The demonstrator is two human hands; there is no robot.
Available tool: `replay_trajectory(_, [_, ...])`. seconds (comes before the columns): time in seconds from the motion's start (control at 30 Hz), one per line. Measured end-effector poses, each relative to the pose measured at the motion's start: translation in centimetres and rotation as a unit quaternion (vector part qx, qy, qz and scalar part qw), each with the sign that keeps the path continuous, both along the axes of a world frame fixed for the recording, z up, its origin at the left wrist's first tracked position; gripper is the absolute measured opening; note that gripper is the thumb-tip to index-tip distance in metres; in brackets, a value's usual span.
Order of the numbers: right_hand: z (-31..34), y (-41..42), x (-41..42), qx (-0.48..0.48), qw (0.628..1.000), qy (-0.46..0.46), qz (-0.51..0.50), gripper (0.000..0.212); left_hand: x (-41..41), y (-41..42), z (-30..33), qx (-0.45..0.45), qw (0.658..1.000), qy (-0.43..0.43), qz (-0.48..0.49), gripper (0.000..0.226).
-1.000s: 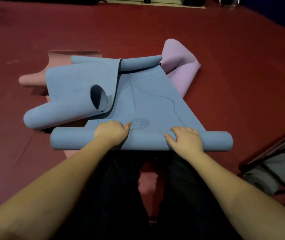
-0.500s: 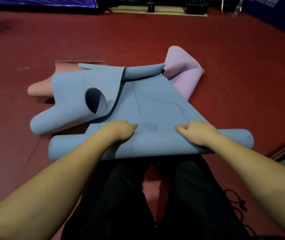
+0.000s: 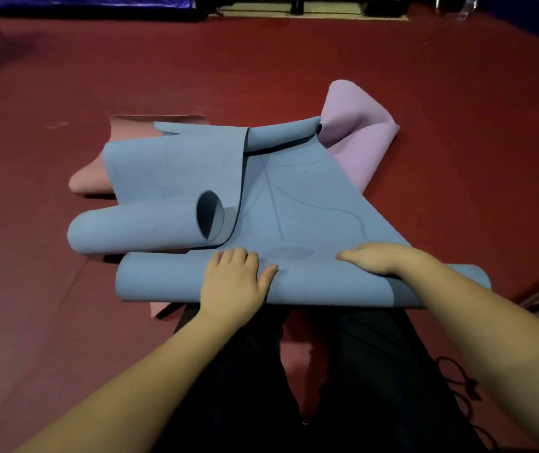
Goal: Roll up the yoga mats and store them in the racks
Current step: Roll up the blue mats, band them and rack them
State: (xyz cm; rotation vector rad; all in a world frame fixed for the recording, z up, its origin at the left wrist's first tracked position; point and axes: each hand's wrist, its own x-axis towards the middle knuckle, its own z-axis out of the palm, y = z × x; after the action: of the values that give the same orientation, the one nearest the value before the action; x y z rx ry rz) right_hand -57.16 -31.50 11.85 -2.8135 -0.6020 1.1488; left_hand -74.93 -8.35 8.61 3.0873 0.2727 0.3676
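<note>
Both forearms stretched forward, bare. Left hand (image 3: 234, 282) lying palm down, fingers straight, thumb spread to the side. Right hand (image 3: 376, 260) also palm down, fingers seemingly curled slightly forward.

Both hands sit flat on the rolled near end of the blue yoga mat (image 3: 310, 204), left hand (image 3: 234, 282) mid-roll and right hand (image 3: 377, 261) further right, with a second blue mat (image 3: 163, 194), pink mat (image 3: 90, 179) and lilac mat (image 3: 356, 132) piled behind on the red floor (image 3: 261, 70).

1. Blue mat (image 3: 310, 204): near end rolled into a tube under both palms, the rest spread flat beyond the grip.
2. Second blue mat (image 3: 163, 191): loosely curled, left of the grip.
3. Pink mat (image 3: 88, 178) and lilac mat (image 3: 356, 138): crumpled beneath, farther off.
</note>
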Motion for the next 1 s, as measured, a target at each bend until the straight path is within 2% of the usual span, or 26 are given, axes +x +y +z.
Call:
replay_trajectory(0.13, [-1.0,-0.7,0.0,0.051,0.993,-0.103,0.008,0.045,1.5,0.1,0.1,-0.011,1.000,-0.007,0.008,0.055])
replay_trajectory(0.23, [-1.0,-1.1,-0.9,0.082,0.972,-0.218,-0.019,0.053,3.0,0.4,0.9,-0.020,0.999,0.036,-0.001,0.060])
replay_trajectory(0.37, [-1.8,-1.6,-2.6,0.089,0.955,-0.284,-0.004,0.052,5.2,1.2,1.5,-0.019,0.993,0.113,0.006,0.057])
replay_trajectory(0.47, [-3.2,-2.4,-4.3,0.117,0.928,-0.353,0.003,0.060,6.9,1.7,2.0,-0.069,0.977,0.202,0.021,0.062])
replay_trajectory(0.57, [-4.1,-2.7,-5.2,0.118,0.918,-0.379,0.005,0.066,8.4,2.4,2.0,-0.099,0.957,0.270,0.026,0.065])
replay_trajectory(0.73, [-3.4,-1.4,-3.9,0.083,0.926,-0.369,-0.014,0.079,10.2,2.9,2.1,-0.113,0.934,0.339,0.018,0.075])
replay_trajectory(0.8, [-3.2,-0.9,-3.3,0.078,0.928,-0.363,-0.008,0.080,10.3,3.1,1.9,-0.114,0.934,0.339,0.022,0.077])
replay_trajectory(0.87, [-3.3,-0.8,-2.9,0.074,0.931,-0.359,-0.007,0.071,9.9,3.2,1.8,-0.110,0.944,0.309,0.029,0.075])
replay_trajectory(1.0, [-3.6,-0.6,-2.1,0.064,0.936,-0.346,-0.009,0.052,8.0,2.4,0.7,-0.022,0.989,0.146,0.011,0.060])
